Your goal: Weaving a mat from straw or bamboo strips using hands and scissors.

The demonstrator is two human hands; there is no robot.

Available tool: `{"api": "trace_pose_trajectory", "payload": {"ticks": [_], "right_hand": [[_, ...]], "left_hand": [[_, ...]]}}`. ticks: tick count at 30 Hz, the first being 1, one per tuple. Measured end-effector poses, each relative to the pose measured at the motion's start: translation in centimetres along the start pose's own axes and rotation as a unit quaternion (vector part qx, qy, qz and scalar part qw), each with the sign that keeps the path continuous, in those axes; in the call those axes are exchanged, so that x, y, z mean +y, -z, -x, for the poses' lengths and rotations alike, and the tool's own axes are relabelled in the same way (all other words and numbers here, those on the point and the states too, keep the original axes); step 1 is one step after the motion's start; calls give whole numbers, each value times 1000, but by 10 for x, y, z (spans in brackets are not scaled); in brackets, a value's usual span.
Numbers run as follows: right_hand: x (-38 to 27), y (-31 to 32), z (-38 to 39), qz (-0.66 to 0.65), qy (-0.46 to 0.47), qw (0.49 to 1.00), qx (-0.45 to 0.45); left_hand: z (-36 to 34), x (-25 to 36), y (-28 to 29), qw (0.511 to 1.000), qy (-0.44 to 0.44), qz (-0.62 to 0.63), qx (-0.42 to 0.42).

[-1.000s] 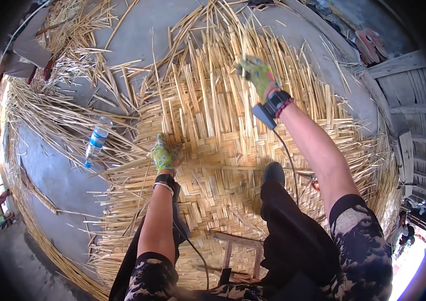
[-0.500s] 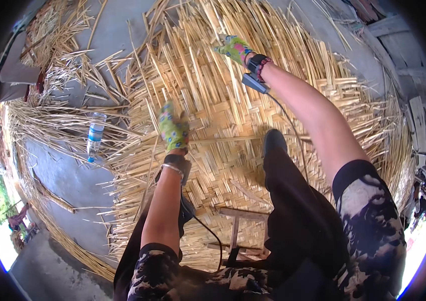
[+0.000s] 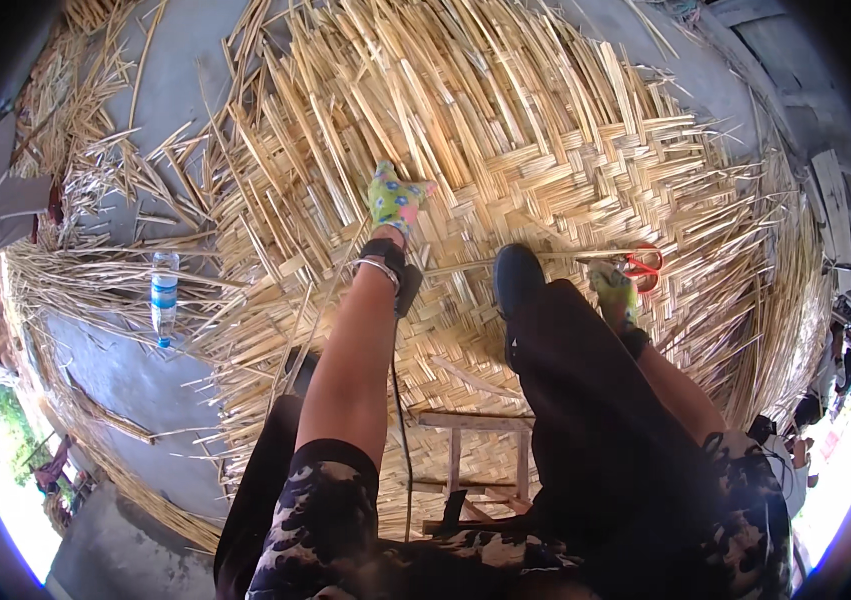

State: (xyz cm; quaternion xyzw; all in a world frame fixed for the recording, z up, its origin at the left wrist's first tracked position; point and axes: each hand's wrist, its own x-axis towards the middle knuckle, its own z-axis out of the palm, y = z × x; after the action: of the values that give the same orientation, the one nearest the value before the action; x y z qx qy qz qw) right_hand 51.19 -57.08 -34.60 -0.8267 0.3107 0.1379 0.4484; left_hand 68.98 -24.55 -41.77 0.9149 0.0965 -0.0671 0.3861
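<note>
Spread beneath me is a mat of pale split reeds point(image 3: 545, 185), woven in a zigzag, with loose ends sticking up along the top. My left hand point(image 3: 395, 205), in a flowered green glove, rests on the strips at its middle, thumb out to the side and fingers apart. To the right of my dark shoe point(image 3: 518, 280), my right hand point(image 3: 613, 295), also gloved, is at the red-handled scissors point(image 3: 651, 270), touching or just beside their handles. Its fingers are partly hidden, so I cannot tell whether it grips them.
A water bottle point(image 3: 164, 300) lies left of the mat among loose reeds point(image 3: 105, 255) on grey concrete point(image 3: 115, 355). A small wooden frame point(image 3: 473, 423) sits between my legs. Weathered planks point(image 3: 830, 210) line the right side; dark cloth point(image 3: 10, 185) lies at the left.
My right hand has dropped from the upright strips at the top to the scissors beside my shoe. My left hand has moved up and right on the mat. The view has shifted.
</note>
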Motion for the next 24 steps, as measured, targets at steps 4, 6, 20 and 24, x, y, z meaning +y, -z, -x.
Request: {"api": "trace_pose_trajectory", "payload": {"ticks": [4, 6, 20, 24], "right_hand": [[32, -20, -19, 101, 194, 976, -8], [32, -38, -36, 163, 246, 956, -9], [-1, -45, -20, -380, 147, 900, -155], [-51, -26, 3, -76, 116, 982, -131]], "left_hand": [[10, 4, 1, 997, 44, 62, 21], [14, 11, 10, 996, 69, 46, 19], [4, 15, 106, 940, 27, 337, -46], [6, 9, 290, 988, -35, 145, 31]]}}
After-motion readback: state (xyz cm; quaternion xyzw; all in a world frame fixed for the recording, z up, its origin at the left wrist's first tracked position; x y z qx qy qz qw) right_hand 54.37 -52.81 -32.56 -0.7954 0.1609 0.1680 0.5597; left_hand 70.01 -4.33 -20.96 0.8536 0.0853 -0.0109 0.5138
